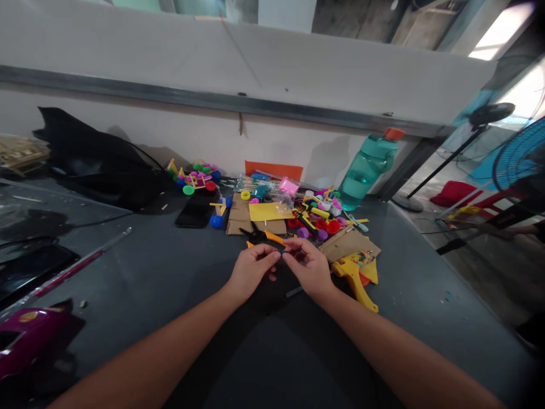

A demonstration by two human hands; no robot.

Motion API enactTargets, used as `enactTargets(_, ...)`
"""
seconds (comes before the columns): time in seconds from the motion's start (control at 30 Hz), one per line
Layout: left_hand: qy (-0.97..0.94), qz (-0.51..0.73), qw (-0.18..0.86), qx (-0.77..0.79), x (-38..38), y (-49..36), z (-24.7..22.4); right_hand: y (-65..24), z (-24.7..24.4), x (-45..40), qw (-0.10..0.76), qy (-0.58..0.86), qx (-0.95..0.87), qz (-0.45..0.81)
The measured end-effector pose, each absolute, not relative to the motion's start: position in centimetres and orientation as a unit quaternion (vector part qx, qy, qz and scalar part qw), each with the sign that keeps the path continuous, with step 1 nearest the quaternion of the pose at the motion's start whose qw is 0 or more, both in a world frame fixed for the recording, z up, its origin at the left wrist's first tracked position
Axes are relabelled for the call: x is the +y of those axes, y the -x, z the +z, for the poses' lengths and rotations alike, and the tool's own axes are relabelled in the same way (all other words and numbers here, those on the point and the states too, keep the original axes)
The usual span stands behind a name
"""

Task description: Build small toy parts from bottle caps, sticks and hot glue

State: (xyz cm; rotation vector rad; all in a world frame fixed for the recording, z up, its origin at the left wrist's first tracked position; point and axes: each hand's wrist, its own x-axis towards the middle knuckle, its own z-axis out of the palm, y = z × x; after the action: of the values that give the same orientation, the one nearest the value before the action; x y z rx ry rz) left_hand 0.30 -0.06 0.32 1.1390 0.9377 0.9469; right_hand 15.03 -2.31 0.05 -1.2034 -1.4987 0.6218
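Well, the left hand (251, 272) and right hand (309, 270) come together at the fingertips, pinching a small dark piece (281, 253) just near the orange-handled scissors (272, 237). Farther right stands a teal water bottle (368, 170), its contents hard to tell, beyond a heap of colourful bottle caps (319, 224).

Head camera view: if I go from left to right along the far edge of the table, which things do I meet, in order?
Black bag → small stick toy with colourful bottle-cap wheels → orange card → teal water bottle with an orange cap
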Motion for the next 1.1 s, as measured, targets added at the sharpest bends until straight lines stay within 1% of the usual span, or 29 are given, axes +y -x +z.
enactTargets(0.3, -0.505, 0.413, 0.636, 0.412, -0.14, -0.34, 0.39, -15.07, 0.29, -2.51, 0.530, 0.494, -0.638, 0.260)
enactTargets(0.5, -0.496, 0.416, 0.650, 0.398, -0.05, -0.28, 0.54, -15.20, 0.09, -2.46, 0.496, 0.481, -0.691, 0.213)
enactTargets(0.7, -0.471, 0.412, 0.674, 0.392, 0.05, -0.10, 0.56, -15.25, 0.13, -2.36, 0.504, 0.487, -0.686, 0.197)
enactTargets(1.1, -0.476, 0.409, 0.672, 0.394, -0.06, -0.21, 0.62, -15.25, 0.32, -2.25, 0.481, 0.478, -0.715, 0.168)
